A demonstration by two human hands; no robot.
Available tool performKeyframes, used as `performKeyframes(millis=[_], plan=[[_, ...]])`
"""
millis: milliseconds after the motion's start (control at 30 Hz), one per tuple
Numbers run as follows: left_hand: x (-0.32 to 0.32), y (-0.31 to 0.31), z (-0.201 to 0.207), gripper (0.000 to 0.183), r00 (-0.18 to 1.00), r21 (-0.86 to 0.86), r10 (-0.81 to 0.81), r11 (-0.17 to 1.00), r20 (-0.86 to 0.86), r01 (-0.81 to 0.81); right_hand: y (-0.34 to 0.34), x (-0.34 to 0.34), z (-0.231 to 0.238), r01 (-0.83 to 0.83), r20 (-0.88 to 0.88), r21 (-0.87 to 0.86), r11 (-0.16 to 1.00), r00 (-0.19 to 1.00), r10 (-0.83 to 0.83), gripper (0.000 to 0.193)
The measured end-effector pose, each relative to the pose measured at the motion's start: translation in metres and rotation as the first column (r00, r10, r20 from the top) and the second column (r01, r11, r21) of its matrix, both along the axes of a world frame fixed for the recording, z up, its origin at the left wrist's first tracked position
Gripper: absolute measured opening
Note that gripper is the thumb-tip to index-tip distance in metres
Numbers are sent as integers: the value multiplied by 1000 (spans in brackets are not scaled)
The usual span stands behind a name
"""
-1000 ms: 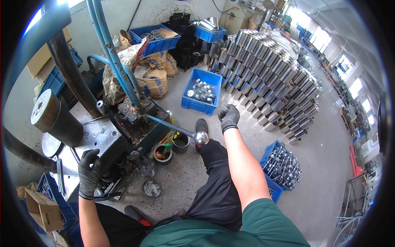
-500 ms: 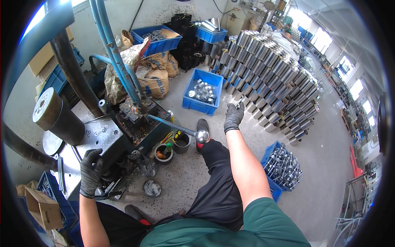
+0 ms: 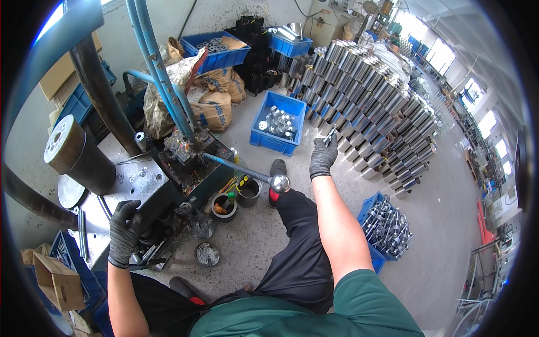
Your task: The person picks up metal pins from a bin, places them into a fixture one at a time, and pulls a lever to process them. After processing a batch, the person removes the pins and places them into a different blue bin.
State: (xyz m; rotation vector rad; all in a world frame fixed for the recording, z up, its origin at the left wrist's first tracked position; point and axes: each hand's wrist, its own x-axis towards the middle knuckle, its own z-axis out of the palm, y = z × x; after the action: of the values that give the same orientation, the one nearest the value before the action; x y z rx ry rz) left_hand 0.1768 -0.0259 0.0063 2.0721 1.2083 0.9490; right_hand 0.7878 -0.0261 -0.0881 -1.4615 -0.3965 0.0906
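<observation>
My right hand [image 3: 323,157], in a dark grey glove, is closed on a small shiny metal part [image 3: 330,134] that sticks up past the fingers. It is held over the floor, between a blue crate of metal fittings [image 3: 275,143] and a tall stack of metal cylinders [image 3: 359,101]. My left hand [image 3: 124,235], gloved alike, hovers by the near edge of the steel machine table [image 3: 135,182]. Its fingers are loosely bent and apart, with nothing visible in them. On that table stands a large dark cylinder [image 3: 92,168] with a pale top.
A lever with a ball end [image 3: 279,182] juts from the blue-framed machine above my knee. Pots [image 3: 224,208] with tools stand below it. At right sits a blue crate [image 3: 368,205] heaped with rod-like metal parts. A cardboard box [image 3: 59,281] is at lower left.
My right hand has shifted slightly right with the small metal part, which now tilts more to the right. The left hand has barely moved.
</observation>
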Motion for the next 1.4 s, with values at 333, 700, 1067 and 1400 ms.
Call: performKeyframes(millis=[333, 700, 1067, 1400], plan=[[4, -1, 2, 33, 1000, -46, -23, 999, -6, 22, -15, 4, 22, 4, 140, 40, 999, 990, -10, 75], [5, -6, 7, 32, 1000, -37, -21, 999, 9, 21, -25, 16, 22, -4, 135, 15, 1000, 991, 2, 74], [-1, -7, 4, 33, 999, -43, -23, 999, 28, 25, -29, 2, 39, -22, 95, 70, 997, 995, 15, 70], [-2, -8, 5, 34, 1000, -43, -20, 999, 12, 20, -35, -14, 62, -49, -11, 233, 971, 999, 53, 68]])
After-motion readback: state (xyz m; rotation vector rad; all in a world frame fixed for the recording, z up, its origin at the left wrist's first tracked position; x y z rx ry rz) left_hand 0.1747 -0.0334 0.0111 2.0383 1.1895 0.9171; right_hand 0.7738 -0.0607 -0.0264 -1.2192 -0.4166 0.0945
